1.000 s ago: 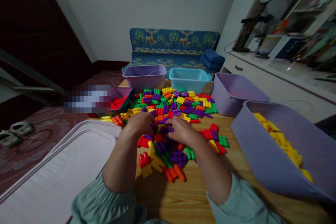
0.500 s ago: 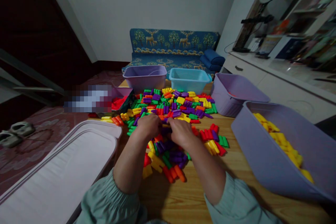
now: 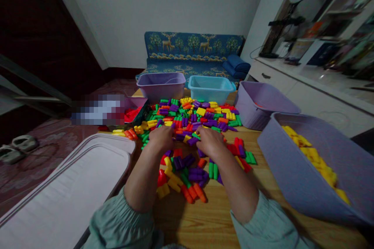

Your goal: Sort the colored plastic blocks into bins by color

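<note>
Both hands reach into a pile of plastic building blocks (image 3: 201, 111) in red, yellow, green, purple and orange, spread over a wooden table (image 3: 187, 223). My left hand (image 3: 162, 139) is on the pile's near left side, fingers curled downward, beside purple and red blocks. My right hand (image 3: 210, 141) lies opposite, its fingers bent in among purple and green blocks. Whatever the fingertips hold is hidden. Between the hands sit purple blocks (image 3: 192, 141) and a yellow one. Nearer me, under and between my forearms, is a smaller cluster with purple blocks (image 3: 196, 175) and orange blocks (image 3: 200, 193).
Along the far edge stand a purple bin (image 3: 160, 87) and a light blue bin (image 3: 210, 91). Two more purple bins are at right; the nearer bin (image 3: 280, 155) holds yellow blocks. A box with red blocks (image 3: 131, 114) is at left. Pale lids (image 3: 73, 190) lie front left.
My hands have moved apart, the right one further right. Purple, yellow and green blocks now show between them, and green blocks show by my right forearm. Blocks at the right have shifted slightly.
</note>
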Motion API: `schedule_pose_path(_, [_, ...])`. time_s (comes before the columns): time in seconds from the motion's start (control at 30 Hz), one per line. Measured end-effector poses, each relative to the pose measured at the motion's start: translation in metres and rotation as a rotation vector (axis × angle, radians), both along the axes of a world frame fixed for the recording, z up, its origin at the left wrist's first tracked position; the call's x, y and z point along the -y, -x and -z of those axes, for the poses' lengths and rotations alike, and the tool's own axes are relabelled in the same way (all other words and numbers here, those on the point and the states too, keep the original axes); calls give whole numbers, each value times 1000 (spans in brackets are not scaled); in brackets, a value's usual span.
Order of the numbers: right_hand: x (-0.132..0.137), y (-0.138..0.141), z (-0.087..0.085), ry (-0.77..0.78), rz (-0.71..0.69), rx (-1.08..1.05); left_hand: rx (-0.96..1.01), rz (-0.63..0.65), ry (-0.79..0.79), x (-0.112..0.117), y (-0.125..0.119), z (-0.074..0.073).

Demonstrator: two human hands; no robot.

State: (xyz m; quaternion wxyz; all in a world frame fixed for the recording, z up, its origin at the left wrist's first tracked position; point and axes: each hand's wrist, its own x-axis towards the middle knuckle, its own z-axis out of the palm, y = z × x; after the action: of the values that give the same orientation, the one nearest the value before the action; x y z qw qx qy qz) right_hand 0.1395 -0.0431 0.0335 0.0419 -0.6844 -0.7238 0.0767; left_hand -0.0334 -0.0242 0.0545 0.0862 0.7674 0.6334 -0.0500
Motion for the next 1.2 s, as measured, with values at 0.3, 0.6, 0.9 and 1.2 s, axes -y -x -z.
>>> schedule_pose_path(0.3, [11, 9, -6, -10, -184, 79, -92, -38, -18, 1, -14, 8])
schedule_pose_path(0.6, [16, 13, -15, -79, -254, 58, 1, -6, -36, 2, -12, 8])
schedule_pose_path(0.9, [16, 22, -4, -26, -307, 111, -25, -30, 5, 1, 11, -11])
schedule_pose_path(1.2, [6, 14, 1, 9, -189, 56, -75, -8, 48, -2, 15, -5])
